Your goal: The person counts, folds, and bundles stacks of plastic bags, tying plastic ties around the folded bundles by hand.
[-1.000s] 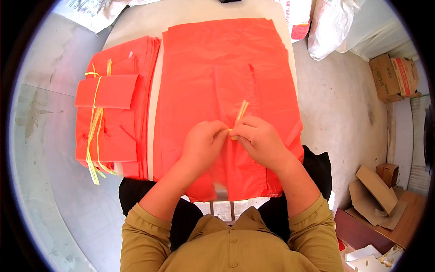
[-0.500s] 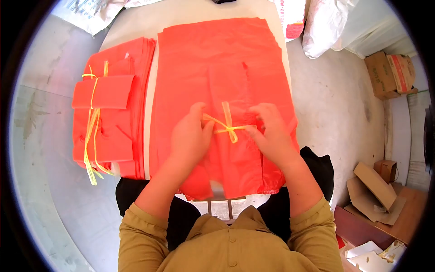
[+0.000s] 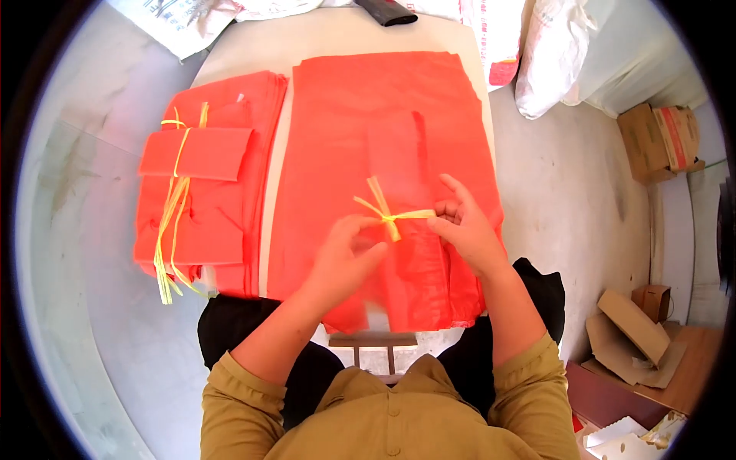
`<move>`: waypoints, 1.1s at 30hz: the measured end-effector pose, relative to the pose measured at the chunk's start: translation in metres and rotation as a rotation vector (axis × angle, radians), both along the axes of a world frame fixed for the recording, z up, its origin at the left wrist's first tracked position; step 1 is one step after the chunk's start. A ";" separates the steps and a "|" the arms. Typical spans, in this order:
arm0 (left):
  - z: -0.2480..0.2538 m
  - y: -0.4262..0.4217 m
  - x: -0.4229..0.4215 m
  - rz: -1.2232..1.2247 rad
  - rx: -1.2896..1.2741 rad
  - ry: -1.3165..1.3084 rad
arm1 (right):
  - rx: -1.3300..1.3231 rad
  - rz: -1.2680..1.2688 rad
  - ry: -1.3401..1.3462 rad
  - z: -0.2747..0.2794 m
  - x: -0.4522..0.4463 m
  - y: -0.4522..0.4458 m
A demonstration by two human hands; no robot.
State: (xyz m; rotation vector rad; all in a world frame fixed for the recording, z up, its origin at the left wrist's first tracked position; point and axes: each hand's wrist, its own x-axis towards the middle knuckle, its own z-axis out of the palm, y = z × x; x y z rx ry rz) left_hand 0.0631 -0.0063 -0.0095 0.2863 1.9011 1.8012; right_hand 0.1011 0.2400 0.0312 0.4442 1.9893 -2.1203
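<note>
A flat stack of red plastic bags (image 3: 337,100) lies in front of me. A narrow folded strip of the same red material (image 3: 395,153) runs down its middle, with a yellow plastic string (image 3: 392,218) knotted around it. My right hand (image 3: 469,234) pinches the string's right end between thumb and forefinger. My left hand (image 3: 345,261) is just below and left of the knot, thumb and fingers apart, holding nothing visible. To the left sits a second stack of red bags (image 3: 264,115); on it lie folded red bundles (image 3: 195,153) and loose yellow strings (image 3: 165,253).
The pale tabletop (image 3: 314,34) shows around the stacks. A dark object (image 3: 387,11) lies at its far edge, near white sacks (image 3: 553,61). Cardboard boxes (image 3: 659,142) stand by the right wall, and an opened carton (image 3: 629,337) is at lower right.
My left hand has let go of the string's left end and moved down and right. My right hand still pinches the right end. The whole view has shifted slightly.
</note>
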 end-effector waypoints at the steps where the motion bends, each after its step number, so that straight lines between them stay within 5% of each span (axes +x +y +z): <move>1: 0.002 0.000 0.004 0.053 0.141 -0.161 | -0.106 0.054 0.043 0.006 0.002 -0.005; 5: 0.023 -0.012 0.007 0.124 0.675 -0.890 | -0.178 0.235 0.240 0.021 0.003 -0.029; 8: 0.006 -0.010 0.010 0.159 0.550 -0.914 | 0.344 0.072 0.213 -0.017 -0.007 -0.018; 17: 0.016 0.003 0.018 0.198 0.568 -0.950 | -0.215 -0.020 -0.102 -0.023 0.006 -0.040; 23: 0.008 0.001 0.006 0.166 0.469 -0.629 | -0.140 -0.038 0.001 -0.018 0.009 -0.037; 29: 0.013 0.008 -0.008 0.299 0.472 -0.681 | 0.087 0.008 0.044 -0.020 0.018 -0.047; 33: 0.025 0.006 -0.010 0.345 0.470 -0.606 | 0.012 0.066 0.123 -0.023 0.016 -0.042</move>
